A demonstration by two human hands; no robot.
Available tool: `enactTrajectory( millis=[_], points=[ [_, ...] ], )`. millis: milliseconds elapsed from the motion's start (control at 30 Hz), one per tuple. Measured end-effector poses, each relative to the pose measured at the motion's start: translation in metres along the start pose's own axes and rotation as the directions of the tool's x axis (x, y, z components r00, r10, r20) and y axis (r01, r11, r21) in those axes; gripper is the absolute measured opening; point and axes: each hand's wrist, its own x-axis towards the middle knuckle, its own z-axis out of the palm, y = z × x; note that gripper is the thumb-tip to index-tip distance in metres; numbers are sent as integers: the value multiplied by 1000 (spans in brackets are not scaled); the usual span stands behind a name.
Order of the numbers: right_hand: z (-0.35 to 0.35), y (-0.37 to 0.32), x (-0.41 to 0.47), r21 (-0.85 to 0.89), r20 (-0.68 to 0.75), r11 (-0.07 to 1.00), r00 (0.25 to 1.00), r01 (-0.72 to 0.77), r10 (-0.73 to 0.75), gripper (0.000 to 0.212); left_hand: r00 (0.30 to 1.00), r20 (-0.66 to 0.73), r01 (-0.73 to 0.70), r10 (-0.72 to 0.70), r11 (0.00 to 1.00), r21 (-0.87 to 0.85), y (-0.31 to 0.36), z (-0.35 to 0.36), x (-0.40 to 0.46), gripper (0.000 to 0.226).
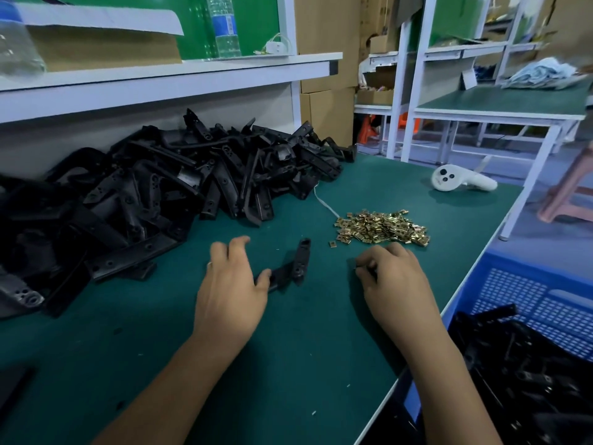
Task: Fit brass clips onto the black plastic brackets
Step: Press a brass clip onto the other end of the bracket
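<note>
A single black plastic bracket point(301, 261) lies on the green table mat point(288, 348) between my hands. My left hand point(229, 290) hovers over its near end, fingers spread and relaxed, the thumb touching the bracket. My right hand point(396, 281) sits just in front of the heap of brass clips point(382, 228), fingers curled and tips pinched on a small piece that barely shows. One loose brass clip point(332, 244) lies apart from the heap. A big pile of black brackets point(160, 194) fills the left and back of the table.
A blue plastic crate point(513, 293) holding more black brackets point(529, 364) stands off the table's right edge. A white handheld controller point(455, 181) lies at the far right of the mat. A white shelf with a water bottle point(224, 24) runs above the pile.
</note>
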Motion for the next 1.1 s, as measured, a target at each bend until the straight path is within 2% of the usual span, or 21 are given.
enactTrajectory(
  millis=[67,100,200,267,333,467,567,600,667,700,767,933,1000,1100],
  points=[
    [-1,-1,-1,15,9,1000,1000,4,-4,4,996,61,-69,59,980,184,1,0,2,51],
    [-1,-1,-2,15,15,1000,1000,12,-13,6,989,103,-127,106,967,219,2,1,3,47],
    [1,-1,-2,-29,39,998,998,52,-51,17,922,229,-332,313,942,49,9,5,0,48],
    [2,-1,-1,-63,48,996,997,63,-60,22,871,267,-408,412,910,-74,13,7,-4,45],
    [3,0,-1,-50,41,997,998,56,-54,14,858,264,-430,440,898,-98,12,9,-3,39],
    [3,0,-2,19,27,999,999,41,-42,3,869,222,-449,441,893,-16,9,10,-2,32],
    [6,3,-1,54,22,997,998,59,-60,12,876,191,-448,443,894,-19,10,9,-3,52],
    [7,4,-1,144,-11,988,998,61,-60,14,875,182,-453,450,891,-25,10,8,-3,58],
    [4,1,-5,473,-75,880,997,38,-2,18,870,175,-460,461,887,-49,10,6,-5,70],
    [2,-2,-8,631,-66,775,997,21,26,22,866,171,-466,470,882,-66,11,5,-5,74],
    [0,-8,-12,817,-23,577,998,-16,60,25,864,173,-463,473,881,-98,12,2,-6,78],
    [-3,-18,-14,965,124,203,971,-166,205,10,855,176,-477,488,873,-103,15,-1,-9,75],
    [-4,-22,-15,965,197,133,961,-224,192,11,857,158,-483,490,872,-84,14,-2,-10,75],
    [-3,-27,-17,953,270,112,956,-282,115,14,866,141,-473,479,878,-78,13,0,-8,77]
  ],
)
